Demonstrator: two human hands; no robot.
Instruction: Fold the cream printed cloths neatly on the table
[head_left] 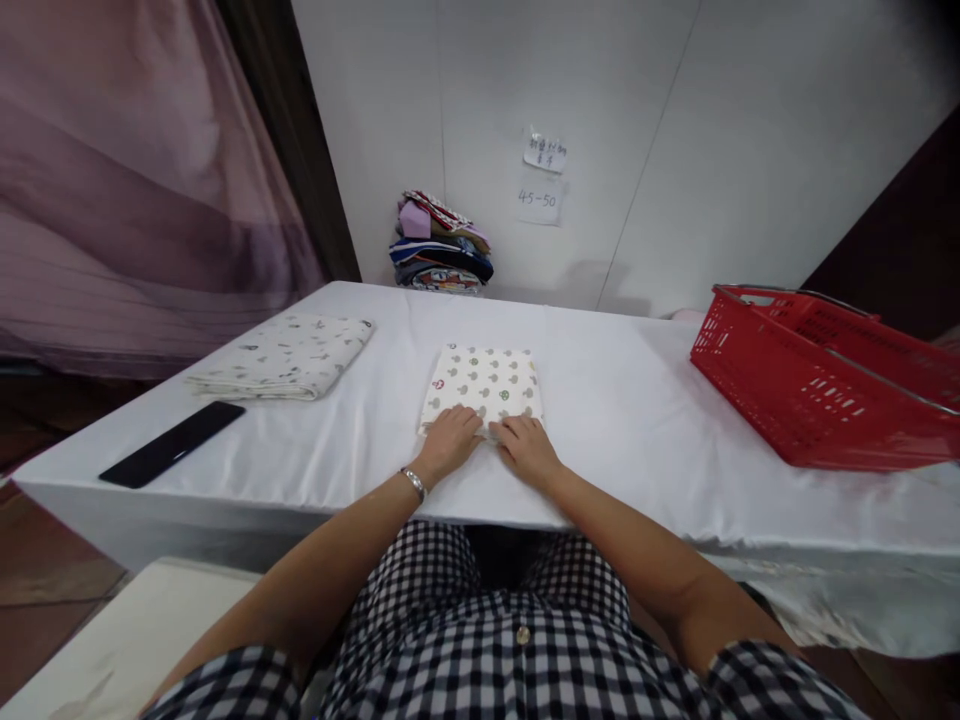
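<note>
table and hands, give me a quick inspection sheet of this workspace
surface: table under a white cloth, smooth
job's things: folded patterned cloth lies flat near the front edge
clutter: second folded cloth, black flat device, red basket, pile of folded clothes by the wall
hands: left hand and right hand both press flat on the patterned cloth's near edge
cables: nothing seen
surroundings: white wall with paper notes, purple curtain

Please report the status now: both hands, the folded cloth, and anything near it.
Left hand and right hand flat on near edge of folded spotted cloth. Cloth lies flat on white table. Red basket far right, apart.
</note>
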